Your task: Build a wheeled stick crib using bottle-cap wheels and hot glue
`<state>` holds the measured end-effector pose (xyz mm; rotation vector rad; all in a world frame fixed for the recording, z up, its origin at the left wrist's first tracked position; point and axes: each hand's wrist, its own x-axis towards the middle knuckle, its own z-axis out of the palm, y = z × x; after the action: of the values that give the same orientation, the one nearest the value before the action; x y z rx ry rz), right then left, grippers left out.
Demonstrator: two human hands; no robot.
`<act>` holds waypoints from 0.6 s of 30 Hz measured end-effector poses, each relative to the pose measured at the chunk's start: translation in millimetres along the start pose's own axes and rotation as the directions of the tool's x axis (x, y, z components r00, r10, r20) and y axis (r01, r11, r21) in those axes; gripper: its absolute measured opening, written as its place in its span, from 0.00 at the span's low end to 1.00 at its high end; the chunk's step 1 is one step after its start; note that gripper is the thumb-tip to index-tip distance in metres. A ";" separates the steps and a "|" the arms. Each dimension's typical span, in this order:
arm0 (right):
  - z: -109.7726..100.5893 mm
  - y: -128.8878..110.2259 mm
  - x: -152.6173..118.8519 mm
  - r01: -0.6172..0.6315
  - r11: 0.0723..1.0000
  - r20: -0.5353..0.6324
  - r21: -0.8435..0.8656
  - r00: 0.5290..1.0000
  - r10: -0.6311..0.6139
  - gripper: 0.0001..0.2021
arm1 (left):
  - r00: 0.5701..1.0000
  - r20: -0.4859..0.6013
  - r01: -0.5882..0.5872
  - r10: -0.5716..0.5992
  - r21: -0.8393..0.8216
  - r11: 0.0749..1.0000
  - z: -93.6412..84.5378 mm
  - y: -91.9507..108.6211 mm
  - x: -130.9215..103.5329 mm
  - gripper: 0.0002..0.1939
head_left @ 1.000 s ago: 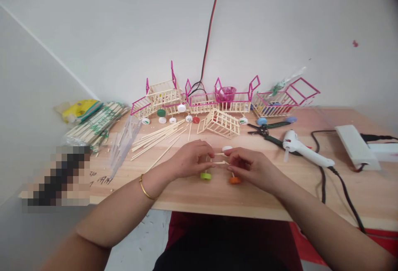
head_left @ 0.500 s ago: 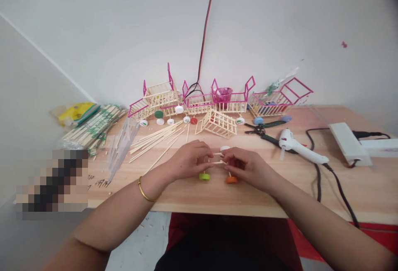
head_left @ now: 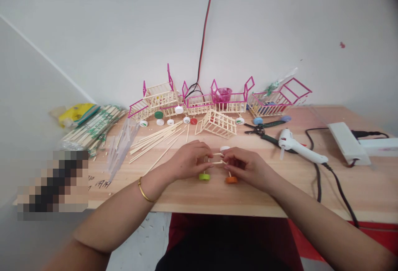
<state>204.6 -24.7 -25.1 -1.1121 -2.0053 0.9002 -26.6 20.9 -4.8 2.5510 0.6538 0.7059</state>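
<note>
Between my hands, close to the table's front, is a small wheeled frame of wooden sticks with bottle caps as wheels. A lime-green cap and an orange cap sit at its near side, and a white cap shows at the far side. My left hand pinches the frame's left end between thumb and fingers. At the right end, my right hand grips it the same way. My fingers hide parts of the frame.
Behind my hands lies a plain stick cage; pink-trimmed stick carts line the wall. Loose sticks and packed sticks are at left. Pliers, a white glue gun, its cable and a power strip occupy the right.
</note>
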 end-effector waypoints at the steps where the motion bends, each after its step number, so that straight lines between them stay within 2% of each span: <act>1: -0.2 -0.4 0.0 -0.001 1.000 0.002 0.002 1.000 0.001 0.07 | 1.000 0.002 0.000 0.000 0.001 1.000 0.0 -0.1 -0.1 0.10; 18: -2.5 1.0 1.0 0.104 0.991 -0.002 -0.084 0.995 -0.104 0.04 | 1.000 -0.006 -0.010 0.010 0.002 1.000 1.5 -1.3 -0.2 0.09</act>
<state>206.6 -22.9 -24.4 -1.0434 -2.0920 0.7653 -26.3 21.4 -6.7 2.5560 0.6448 0.7171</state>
